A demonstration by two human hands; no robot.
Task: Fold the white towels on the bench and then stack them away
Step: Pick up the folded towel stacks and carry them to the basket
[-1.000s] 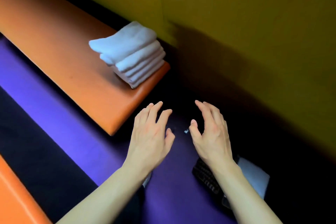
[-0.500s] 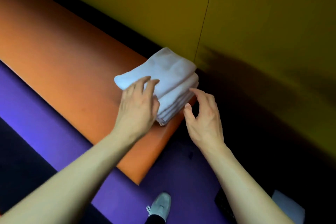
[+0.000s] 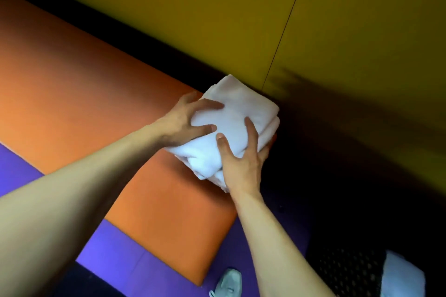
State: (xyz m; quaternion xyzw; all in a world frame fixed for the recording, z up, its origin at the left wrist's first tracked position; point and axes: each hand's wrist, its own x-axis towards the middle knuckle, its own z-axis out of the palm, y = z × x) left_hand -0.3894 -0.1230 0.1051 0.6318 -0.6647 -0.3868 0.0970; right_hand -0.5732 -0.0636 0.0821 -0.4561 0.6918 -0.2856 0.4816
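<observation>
A stack of folded white towels (image 3: 237,113) sits at the right end of the orange bench (image 3: 79,94), close to the yellow wall. My left hand (image 3: 185,122) grips the stack's left side, thumb and fingers spread over the top towel. My right hand (image 3: 241,159) grips the near right corner, thumb and forefinger on top and the other fingers curled round the side. The stack's underside is hidden.
The yellow wall (image 3: 241,19) runs right behind the bench. Purple floor (image 3: 135,263) lies in front, with a grey shoe (image 3: 228,282) at the bottom. A dark perforated basket (image 3: 347,272) with something white (image 3: 403,277) beside it stands at the bottom right.
Both hands came from the floor area up to the towel stack and closed around it, the left hand on its left side, the right on its near corner.
</observation>
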